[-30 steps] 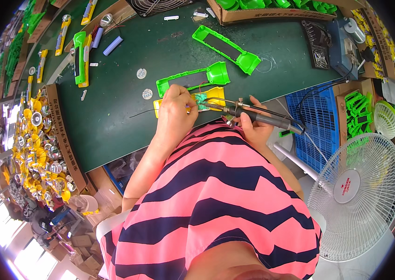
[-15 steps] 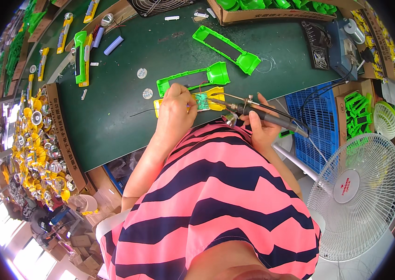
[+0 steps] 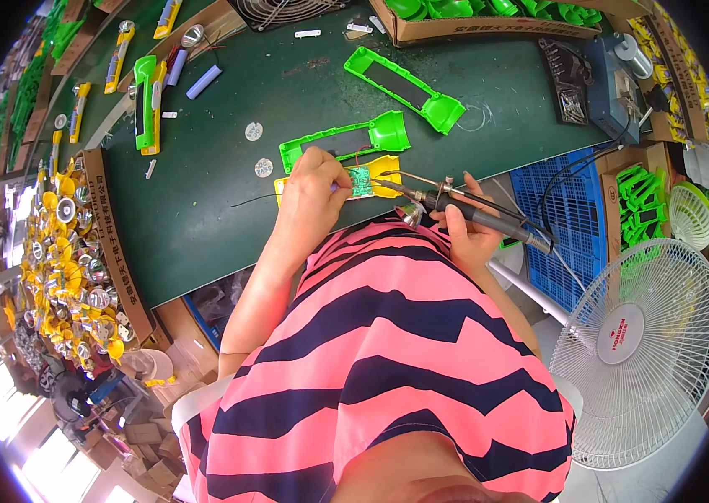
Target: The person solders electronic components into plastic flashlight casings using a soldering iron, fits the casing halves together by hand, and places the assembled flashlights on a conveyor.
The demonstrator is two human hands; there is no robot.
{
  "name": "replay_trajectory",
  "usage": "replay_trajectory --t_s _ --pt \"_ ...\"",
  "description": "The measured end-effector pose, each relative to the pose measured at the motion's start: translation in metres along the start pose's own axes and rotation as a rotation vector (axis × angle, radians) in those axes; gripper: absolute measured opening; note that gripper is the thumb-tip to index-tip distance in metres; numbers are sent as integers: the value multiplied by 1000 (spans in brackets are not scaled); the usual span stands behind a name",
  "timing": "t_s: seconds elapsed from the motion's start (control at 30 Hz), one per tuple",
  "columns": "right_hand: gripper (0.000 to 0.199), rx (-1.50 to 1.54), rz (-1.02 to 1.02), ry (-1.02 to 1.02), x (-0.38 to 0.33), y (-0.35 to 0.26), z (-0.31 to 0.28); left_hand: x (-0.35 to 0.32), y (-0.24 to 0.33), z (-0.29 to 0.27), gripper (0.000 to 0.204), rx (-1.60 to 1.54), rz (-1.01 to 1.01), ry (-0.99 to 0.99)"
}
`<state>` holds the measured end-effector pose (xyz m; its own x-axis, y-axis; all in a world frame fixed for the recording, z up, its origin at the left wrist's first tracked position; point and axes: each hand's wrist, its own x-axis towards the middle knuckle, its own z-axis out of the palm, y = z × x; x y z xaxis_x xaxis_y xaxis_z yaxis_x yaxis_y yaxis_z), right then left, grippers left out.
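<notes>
Landmark: small green circuit board [image 3: 360, 180], lying on a yellow plastic shell [image 3: 384, 168] at the near edge of the dark green bench [image 3: 220, 210]. Left hand [image 3: 314, 191] just left of the board, fingers curled narrow and pinching at its left edge; what the fingertips pinch is too small to tell. Right hand [image 3: 465, 228] to the right of the board, wrapped around the dark handle of a soldering iron [image 3: 463, 208]; iron's metal tip reaches leftward to the board's right edge; contact not certain. Just beyond the board, an open green torch housing [image 3: 346, 138], touching or nearly touching the yellow shell; farther beyond and right, a second green housing [image 3: 409, 86]. Two small round discs [image 3: 254, 131] left of the board, apart from it. Blue plastic crate [image 3: 568, 214] well right of the board, below bench level; white floor fan [image 3: 635, 335] nearer than the crate. Box of yellow and silver reflectors [image 3: 69, 260] far left of the board.
</notes>
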<state>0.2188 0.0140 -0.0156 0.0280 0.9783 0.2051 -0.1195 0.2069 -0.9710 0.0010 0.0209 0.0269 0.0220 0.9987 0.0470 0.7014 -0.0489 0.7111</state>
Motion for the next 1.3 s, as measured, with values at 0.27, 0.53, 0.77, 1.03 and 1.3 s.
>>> replay_trajectory --t_s 0.27,0.53,0.77,1.03,1.3 --pt "23 -27 18 -44 -3 0 -6 -1 -5 -1 14 -73 10 -23" --pt "23 -149 -152 -143 3 3 -7 -42 13 -51 14 705 -41 -85" --pt "22 -106 -54 -174 -1 5 -5 -24 4 -33 21 395 424 251" --pt "19 -93 0 -74 -1 2 -2 -21 2 1 22 337 448 185" --pt "17 -152 19 -25 -5 15 -3 -18 2 -1 20 426 465 107"
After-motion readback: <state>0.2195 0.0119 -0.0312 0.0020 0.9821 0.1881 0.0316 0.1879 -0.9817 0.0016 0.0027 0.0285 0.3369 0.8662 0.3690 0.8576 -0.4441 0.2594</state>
